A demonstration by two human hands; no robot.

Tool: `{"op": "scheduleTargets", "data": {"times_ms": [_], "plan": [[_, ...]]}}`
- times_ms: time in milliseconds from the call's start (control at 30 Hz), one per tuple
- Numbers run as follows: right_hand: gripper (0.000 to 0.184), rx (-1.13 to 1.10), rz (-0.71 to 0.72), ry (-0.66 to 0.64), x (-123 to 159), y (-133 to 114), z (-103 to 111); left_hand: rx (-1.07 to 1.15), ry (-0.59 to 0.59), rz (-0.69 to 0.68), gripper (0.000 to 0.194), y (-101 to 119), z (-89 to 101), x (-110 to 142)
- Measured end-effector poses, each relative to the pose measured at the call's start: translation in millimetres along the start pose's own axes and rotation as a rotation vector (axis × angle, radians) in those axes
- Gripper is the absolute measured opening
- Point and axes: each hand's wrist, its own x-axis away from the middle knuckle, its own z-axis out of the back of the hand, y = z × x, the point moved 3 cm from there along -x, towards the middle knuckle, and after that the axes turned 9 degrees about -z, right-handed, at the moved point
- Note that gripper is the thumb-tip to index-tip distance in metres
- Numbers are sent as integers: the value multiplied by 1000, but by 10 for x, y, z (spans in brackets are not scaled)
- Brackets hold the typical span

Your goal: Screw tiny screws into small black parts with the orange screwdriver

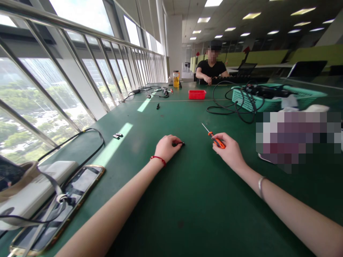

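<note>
My left hand point(167, 147), with a red string bracelet at the wrist, is closed around a small black part point(182, 143) just above or on the green table point(171, 200). Most of that part is hidden by my fingers, so its kind is unclear. In my right hand point(229, 148) is an orange and black screwdriver point(218, 141), gripped by its handle. Its thin metal shaft points away and to the left, apart from the black part. A silver bangle circles my right wrist.
Toward the back stand a red tray point(197, 94), a teal basket point(308, 103) with black cables, and a jar point(176, 79). Small black pieces point(118, 136) lie on the left. A phone point(77, 192) and white power strip point(34, 192) are near left. A person point(211, 67) sits opposite.
</note>
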Motion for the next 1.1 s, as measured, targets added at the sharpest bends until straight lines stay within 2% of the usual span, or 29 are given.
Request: {"op": "scheduleTargets", "data": {"times_ms": [100, 167, 267, 333, 467, 567, 700, 767, 867, 933, 1033, 1100], "plan": [[21, 37, 42, 61, 15, -53, 41, -88, -10, -112, 17, 297, -176, -87], [22, 116, 61, 110, -14, -143, 80, -120, -19, -160, 17, 357, -210, -89], [20, 316, 26, 102, -166, -365, 114, -85, 7, -121, 15, 285, -187, -77], [20, 339, -8, 64, -326, -557, 125, -45, 20, -88, 15, 223, -169, -76], [15, 273, 22, -31, -629, -956, 101, -11, 3, -116, 17, 209, -173, -84], [14, 110, 77, -38, -750, -1144, 90, -27, -12, -146, 17, 242, -183, -83], [25, 46, 202, 72, -788, -1222, 164, -88, -14, -154, 16, 272, -175, -81], [26, 70, 262, 80, -770, -1237, 225, -106, -17, -141, 15, 273, -173, -83], [17, 134, 300, 49, -716, -1278, 318, -96, -15, -142, 15, 267, -181, -85], [9, 154, 273, 23, -680, -1304, 353, -86, -12, -145, 15, 257, -190, -84], [6, 204, 270, -109, -650, -1323, 296, -74, -9, -144, 15, 246, -201, -82], [7, 268, 295, -150, -652, -1309, 226, -66, -8, -143, 15, 247, -202, -80]]}}
